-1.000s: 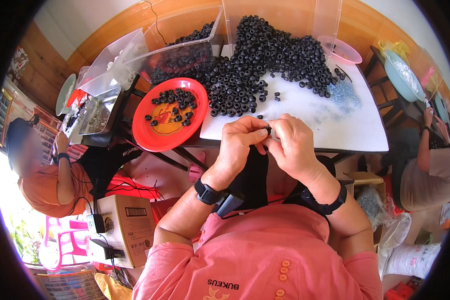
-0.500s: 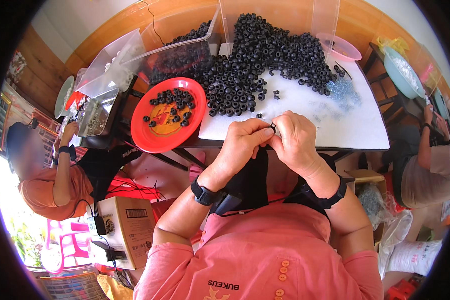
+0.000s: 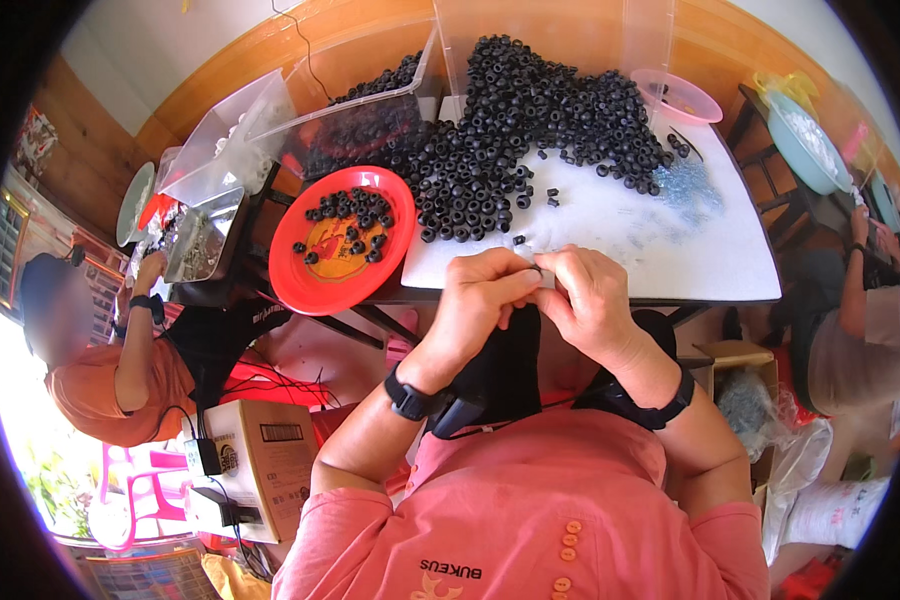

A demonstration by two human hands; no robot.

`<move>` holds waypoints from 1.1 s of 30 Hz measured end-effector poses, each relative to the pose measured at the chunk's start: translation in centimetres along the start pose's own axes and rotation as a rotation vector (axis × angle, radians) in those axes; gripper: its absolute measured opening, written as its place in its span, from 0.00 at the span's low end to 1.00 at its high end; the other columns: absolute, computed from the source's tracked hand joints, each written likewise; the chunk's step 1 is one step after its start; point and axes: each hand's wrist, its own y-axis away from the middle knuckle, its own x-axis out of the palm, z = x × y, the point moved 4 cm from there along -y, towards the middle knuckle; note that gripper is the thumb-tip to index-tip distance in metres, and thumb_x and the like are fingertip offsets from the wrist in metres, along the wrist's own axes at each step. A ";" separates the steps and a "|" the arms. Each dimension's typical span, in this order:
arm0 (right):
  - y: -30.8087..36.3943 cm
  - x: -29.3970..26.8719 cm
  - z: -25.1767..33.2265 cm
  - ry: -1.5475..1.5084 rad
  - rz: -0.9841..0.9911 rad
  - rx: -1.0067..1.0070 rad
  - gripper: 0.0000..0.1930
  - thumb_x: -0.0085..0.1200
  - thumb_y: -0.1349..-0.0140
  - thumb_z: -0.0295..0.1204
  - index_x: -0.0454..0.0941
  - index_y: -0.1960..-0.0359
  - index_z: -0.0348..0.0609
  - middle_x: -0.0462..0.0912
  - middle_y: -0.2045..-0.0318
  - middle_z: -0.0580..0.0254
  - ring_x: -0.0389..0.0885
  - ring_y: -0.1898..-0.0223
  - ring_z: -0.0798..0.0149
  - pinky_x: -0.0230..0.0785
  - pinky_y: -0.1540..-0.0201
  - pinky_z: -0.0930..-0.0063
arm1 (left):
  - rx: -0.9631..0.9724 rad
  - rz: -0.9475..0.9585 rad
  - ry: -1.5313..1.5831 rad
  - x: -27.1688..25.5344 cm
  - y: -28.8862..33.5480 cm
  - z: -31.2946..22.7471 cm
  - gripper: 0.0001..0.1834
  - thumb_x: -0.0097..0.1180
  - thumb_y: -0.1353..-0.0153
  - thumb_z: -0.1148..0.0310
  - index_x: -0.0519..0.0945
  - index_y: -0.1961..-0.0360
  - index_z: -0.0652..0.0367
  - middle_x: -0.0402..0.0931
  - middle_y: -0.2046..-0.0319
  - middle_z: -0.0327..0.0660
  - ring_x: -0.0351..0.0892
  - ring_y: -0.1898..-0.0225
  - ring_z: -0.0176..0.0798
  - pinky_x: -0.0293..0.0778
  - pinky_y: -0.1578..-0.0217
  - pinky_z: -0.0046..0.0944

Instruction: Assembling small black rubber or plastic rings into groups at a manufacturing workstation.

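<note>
Just over the near edge of the white table top (image 3: 630, 265), my left hand (image 3: 483, 298) and my right hand (image 3: 592, 303) meet at the fingertips. Thumbs and fingers of both pinch a small black ring-shaped part (image 3: 537, 268), now mostly hidden by the fingers. Beyond them spreads a big heap of small round black parts with holes (image 3: 560, 115). One loose black part (image 3: 518, 240) lies close past my fingertips, and another (image 3: 553, 197) sits farther off. To the left, a red plate (image 3: 402, 250) carries several of the black parts.
Tiny clear blue pieces (image 3: 688, 187) lie right of the heap, near a pink bowl (image 3: 705, 105). A clear bin (image 3: 370, 110) stands behind the plate. One co-worker (image 3: 100, 370) sits at left beside a metal tray (image 3: 205, 240), another (image 3: 855, 340) at right; a carton (image 3: 260, 470) stands lower left.
Both hands have come slightly toward me, still pinched together. The black part shows less between the fingers. The whole view has shifted a little.
</note>
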 end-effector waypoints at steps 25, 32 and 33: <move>5.9 -8.2 -8.8 -0.483 -0.410 0.569 0.04 0.61 0.39 0.22 0.78 0.67 0.36 0.79 0.75 0.71 0.72 0.74 0.80 0.65 0.70 0.85 | 0.762 0.004 -0.900 9.6 -6.5 -1.1 0.08 0.59 0.49 0.80 0.82 0.66 0.61 0.73 0.72 0.43 0.71 0.64 0.49 0.72 0.64 0.44; 5.5 -8.5 -8.0 -0.357 -0.372 0.474 0.03 0.60 0.40 0.19 0.79 0.65 0.35 0.81 0.73 0.66 0.76 0.73 0.76 0.68 0.67 0.83 | 0.731 -0.037 -0.904 9.7 -6.4 -1.0 0.05 0.61 0.48 0.77 0.79 0.69 0.60 0.73 0.70 0.42 0.72 0.64 0.46 0.71 0.66 0.44; 5.2 -8.6 -7.7 -0.369 -0.365 0.470 0.03 0.60 0.40 0.19 0.79 0.65 0.35 0.81 0.73 0.66 0.76 0.73 0.76 0.68 0.67 0.83 | 0.707 -0.053 -0.851 9.5 -5.9 -1.3 0.05 0.61 0.47 0.77 0.79 0.67 0.60 0.74 0.71 0.40 0.72 0.65 0.42 0.70 0.67 0.41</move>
